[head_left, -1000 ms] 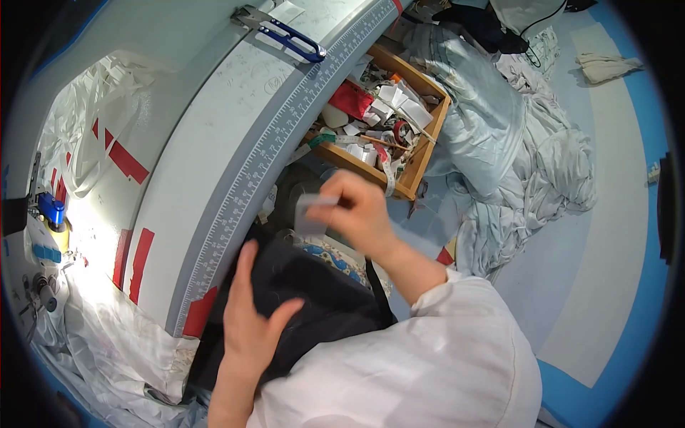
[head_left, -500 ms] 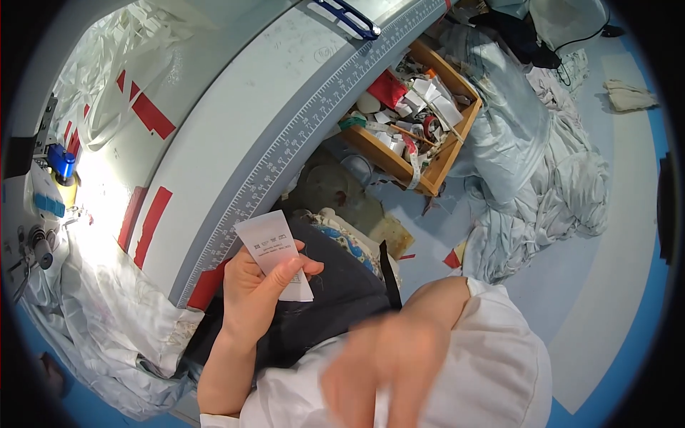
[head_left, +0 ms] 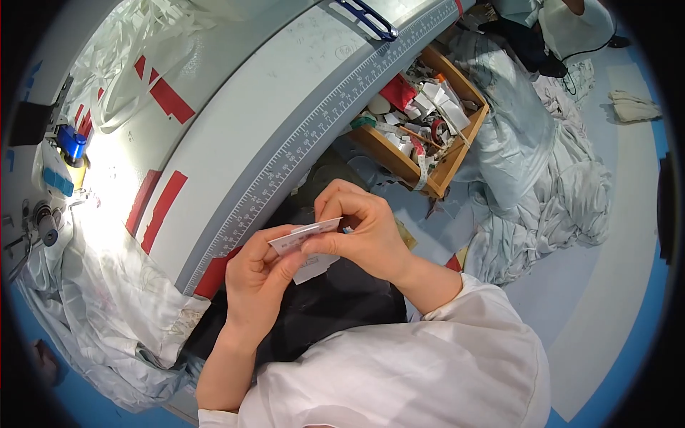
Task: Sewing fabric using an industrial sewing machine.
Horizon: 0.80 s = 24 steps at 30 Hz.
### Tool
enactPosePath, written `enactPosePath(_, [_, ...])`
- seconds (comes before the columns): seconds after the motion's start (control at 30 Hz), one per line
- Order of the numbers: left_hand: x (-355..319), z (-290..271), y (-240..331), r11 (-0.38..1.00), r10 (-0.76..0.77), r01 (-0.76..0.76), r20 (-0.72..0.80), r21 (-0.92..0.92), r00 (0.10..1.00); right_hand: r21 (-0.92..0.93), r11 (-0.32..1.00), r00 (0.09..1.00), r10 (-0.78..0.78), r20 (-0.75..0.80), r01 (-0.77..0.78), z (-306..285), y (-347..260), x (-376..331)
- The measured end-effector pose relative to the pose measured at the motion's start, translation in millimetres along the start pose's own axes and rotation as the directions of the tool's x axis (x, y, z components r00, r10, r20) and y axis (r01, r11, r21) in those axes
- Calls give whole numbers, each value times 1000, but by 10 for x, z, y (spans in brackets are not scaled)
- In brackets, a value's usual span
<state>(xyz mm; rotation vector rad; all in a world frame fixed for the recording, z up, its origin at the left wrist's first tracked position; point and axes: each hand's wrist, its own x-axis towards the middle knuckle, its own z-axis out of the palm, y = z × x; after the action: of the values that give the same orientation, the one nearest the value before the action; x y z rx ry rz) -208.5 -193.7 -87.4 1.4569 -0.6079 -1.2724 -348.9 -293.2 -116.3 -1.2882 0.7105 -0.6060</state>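
My left hand (head_left: 255, 285) and my right hand (head_left: 360, 230) meet over my lap, both pinching a small stack of white paper labels (head_left: 305, 237). The labels lie nearly flat between my thumbs and fingertips, and a further white slip hangs just below them. Under my hands lies dark cloth (head_left: 325, 314) on my lap. The grey table (head_left: 235, 121) with a printed ruler strip (head_left: 314, 135) along its edge is just beyond my hands.
A wooden box (head_left: 421, 121) full of scraps, tape and small tools sits on the floor ahead. White fabric (head_left: 549, 178) is heaped to the right, and more white cloth (head_left: 107, 299) drapes at left. Blue-handled scissors (head_left: 367, 18) lie on the table's far end. Red tape strips (head_left: 164, 93) mark the table.
My right hand came back from low at the front and joined my left hand on the labels. The labels, held upright by the left hand before, now lie flatter between both hands.
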Motion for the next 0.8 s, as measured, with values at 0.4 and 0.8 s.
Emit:
enactPosePath(0.4, [-31,-139,-12,960,106,-81,-81,267,991,253,967,998,-40,50,27,-241,37,-132])
enactPosePath(0.8, [-54,-39,92,586,285,-416,303,696,909,-465,716,852,-400,338,521,-209,-238,-426])
